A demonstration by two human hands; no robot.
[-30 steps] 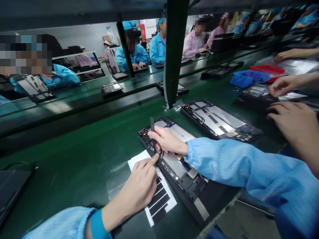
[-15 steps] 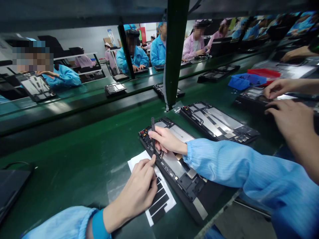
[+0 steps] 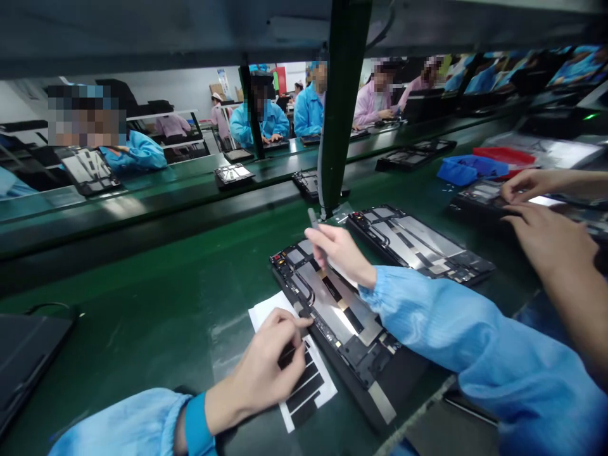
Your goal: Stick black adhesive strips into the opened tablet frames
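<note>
An opened tablet-like device [image 3: 317, 284] lies at a slant before me, its inner boards, cables and silvery plates exposed. Above its upper part my right hand [image 3: 339, 250] is closed on dark tweezers [image 3: 312, 218], whose upper end sticks out past the fingers; the tips are hidden. My left hand [image 3: 268, 354] holds nothing: its index finger reaches to the device's near long edge, the thumb stands apart and the other fingers are curled. Partly under that hand is a white sheet [image 3: 327, 392] bearing black strips [image 3: 304, 398].
Another opened device [image 3: 418, 240] lies just beyond. A green post [image 3: 339, 126] rises behind. Blue [image 3: 470, 170] and red [image 3: 503, 158] bins stand at the right, near a co-worker's hands [image 3: 546, 221]. A dark device [image 3: 28, 354] sits at far left. More people work across the line.
My right hand has lifted away from the device's near edge and moved right with the tweezers, which now tilt. The left index finger has shifted slightly along the edge. The view has shifted a little.
</note>
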